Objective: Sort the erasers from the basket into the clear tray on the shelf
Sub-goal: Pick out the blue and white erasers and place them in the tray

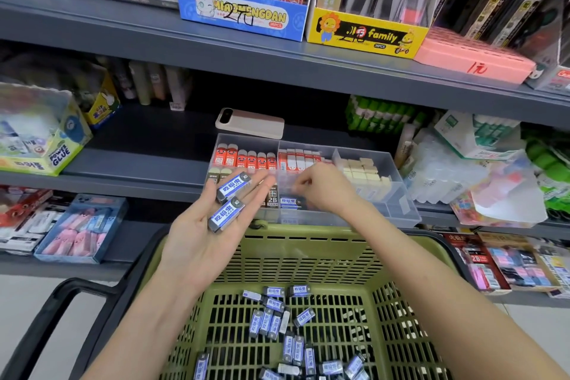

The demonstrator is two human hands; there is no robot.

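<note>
My left hand (206,237) lies palm up above the green basket (308,259), fingers nearly straight, carrying two blue-and-black erasers (229,202). My right hand (324,190) hovers over the middle compartment of the clear tray (404,194) on the shelf, fingers curled downward. One matching eraser (288,202) lies in that compartment just below its fingertips. Whether the fingers pinch anything is hidden by blur. Several more blue erasers (277,321) lie scattered on the basket floor.
The tray also holds red erasers (243,159), white-and-red ones (300,159) and cream ones (362,174). A phone (249,123) lies behind the tray. Glue boxes stand to the left and glue sticks and bagged goods to the right. The shelf above overhangs.
</note>
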